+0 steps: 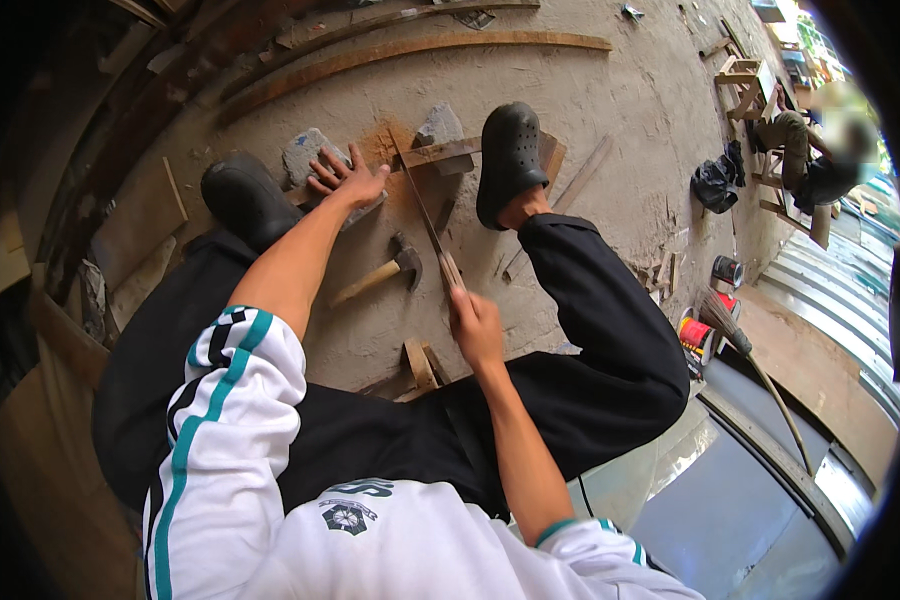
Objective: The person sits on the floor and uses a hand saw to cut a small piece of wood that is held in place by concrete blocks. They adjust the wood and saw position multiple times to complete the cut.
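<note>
My right hand [477, 325] is wrapped round the handle of a handsaw [420, 200]. Its narrow blade slants away from me to the wooden strip [435, 153], where orange-brown sawdust [378, 143] lies on the ground. My left hand [348, 182] is spread flat over the strip's left end, palm down, hiding most of that end. Grey stone blocks [306, 152] sit beside and under the strip, another block [440, 124] just right of the blade. My right shoe [511, 160] stands at the strip's right part. Between my legs lies a claw hammer [382, 275] with a wooden handle.
Long curved boards [420, 45] lie across the far side. Wood offcuts [420, 365] rest close to my lap. At the right are paint cans [697, 335], a broom [755, 360], a black plastic bag [718, 180] and a seated person [810, 150]. Panels [135, 220] lean at the left.
</note>
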Motion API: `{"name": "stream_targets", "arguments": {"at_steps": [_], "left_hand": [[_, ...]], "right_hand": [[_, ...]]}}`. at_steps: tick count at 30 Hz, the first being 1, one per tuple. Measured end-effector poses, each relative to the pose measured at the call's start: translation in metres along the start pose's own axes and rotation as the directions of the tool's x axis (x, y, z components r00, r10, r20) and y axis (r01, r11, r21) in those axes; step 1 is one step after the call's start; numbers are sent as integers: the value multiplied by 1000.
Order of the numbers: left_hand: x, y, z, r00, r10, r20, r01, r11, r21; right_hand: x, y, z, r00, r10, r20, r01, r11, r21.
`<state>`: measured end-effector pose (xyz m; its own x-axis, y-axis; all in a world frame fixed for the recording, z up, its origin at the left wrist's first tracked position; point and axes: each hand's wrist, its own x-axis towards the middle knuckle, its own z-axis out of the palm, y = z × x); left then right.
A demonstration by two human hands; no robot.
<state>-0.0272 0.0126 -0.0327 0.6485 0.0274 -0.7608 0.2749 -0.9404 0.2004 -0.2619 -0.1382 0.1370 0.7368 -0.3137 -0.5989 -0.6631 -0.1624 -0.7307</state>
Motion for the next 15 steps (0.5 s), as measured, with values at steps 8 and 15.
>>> {"name": "stream_targets", "arguments": {"at_steps": [8, 15], "left_hand": [[8, -7, 4, 999, 6, -52, -7, 1000, -8], [3, 1, 3, 999, 20, -39, -20, 1000, -5]], "right_hand": [[-13, -12, 2, 1000, 3, 18, -2, 1000, -19], [60, -2, 35, 994, -110, -27, 110, 994, -26]]}}
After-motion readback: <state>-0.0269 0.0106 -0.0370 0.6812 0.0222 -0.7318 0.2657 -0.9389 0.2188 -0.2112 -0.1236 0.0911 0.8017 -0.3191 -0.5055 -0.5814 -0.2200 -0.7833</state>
